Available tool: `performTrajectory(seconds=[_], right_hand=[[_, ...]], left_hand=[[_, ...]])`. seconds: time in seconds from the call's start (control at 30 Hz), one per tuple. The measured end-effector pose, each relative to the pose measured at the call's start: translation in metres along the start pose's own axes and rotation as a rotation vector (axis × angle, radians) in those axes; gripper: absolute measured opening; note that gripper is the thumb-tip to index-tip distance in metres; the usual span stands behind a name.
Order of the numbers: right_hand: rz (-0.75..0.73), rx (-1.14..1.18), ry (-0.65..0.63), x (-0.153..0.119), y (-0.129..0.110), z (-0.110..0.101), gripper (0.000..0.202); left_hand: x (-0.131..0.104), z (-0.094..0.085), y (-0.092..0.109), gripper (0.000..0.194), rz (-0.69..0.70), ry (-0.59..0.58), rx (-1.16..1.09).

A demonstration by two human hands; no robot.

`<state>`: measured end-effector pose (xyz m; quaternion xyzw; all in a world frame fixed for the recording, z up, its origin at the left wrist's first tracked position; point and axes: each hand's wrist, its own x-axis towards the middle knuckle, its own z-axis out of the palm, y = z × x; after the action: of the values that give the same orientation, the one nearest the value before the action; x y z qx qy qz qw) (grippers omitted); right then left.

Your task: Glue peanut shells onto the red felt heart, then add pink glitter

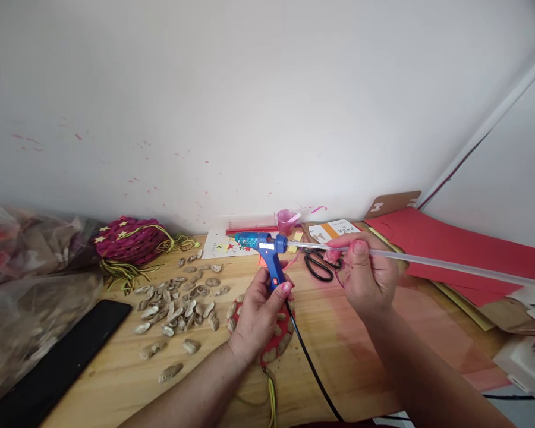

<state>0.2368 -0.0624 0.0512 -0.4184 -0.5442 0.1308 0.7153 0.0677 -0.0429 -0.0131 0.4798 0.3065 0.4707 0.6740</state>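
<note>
A blue hot glue gun (271, 252) with a teal nozzle end pointing left is gripped round its handle by my left hand (263, 312). Between the fingers and thumb of my right hand (369, 270) runs a long translucent glue stick (419, 258). Its left end meets the back of the gun; how far it sits inside is hidden. Under my left hand lies a red disc (282, 333) with peanut shells stuck round it, partly covered, with a yellow-green cord (271, 398) trailing from it. A black cable (310, 362) hangs from the gun's handle.
Loose peanut shells (178, 306) lie left of the disc. Farther left are a black phone-like slab (62, 362), plastic bags (31, 309) and a magenta bundle (131, 241) with stars. Black-handled scissors (318, 268), a pink cup (288, 221) and red sheets (472, 249) are behind and right.
</note>
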Motion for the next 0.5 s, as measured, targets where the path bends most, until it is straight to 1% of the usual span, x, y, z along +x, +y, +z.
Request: performTrajectory(seconds=[0.13, 0.27, 0.4, 0.5], right_hand=[[0.0, 0.046, -0.031, -0.0009, 0.0025, -0.0012, 0.029], [-0.008, 0.084, -0.032, -0.0016, 0.0012, -0.0009, 0.027], [0.048, 0.147, -0.017, -0.0039, -0.0007, 0.0023, 0.027], [0.065, 0.174, -0.042, -0.0075, 0.0002, 0.0048, 0.024]], left_hand=[[0.0002, 0.0003, 0.0007, 0.051, 0.005, -0.003, -0.004], [0.0014, 0.0006, 0.0022, 0.05, 0.043, -0.017, 0.02], [0.0016, 0.0008, 0.0025, 0.05, 0.077, -0.014, 0.041], [0.0009, 0.0014, 0.0013, 0.049, 0.094, -0.022, 0.039]])
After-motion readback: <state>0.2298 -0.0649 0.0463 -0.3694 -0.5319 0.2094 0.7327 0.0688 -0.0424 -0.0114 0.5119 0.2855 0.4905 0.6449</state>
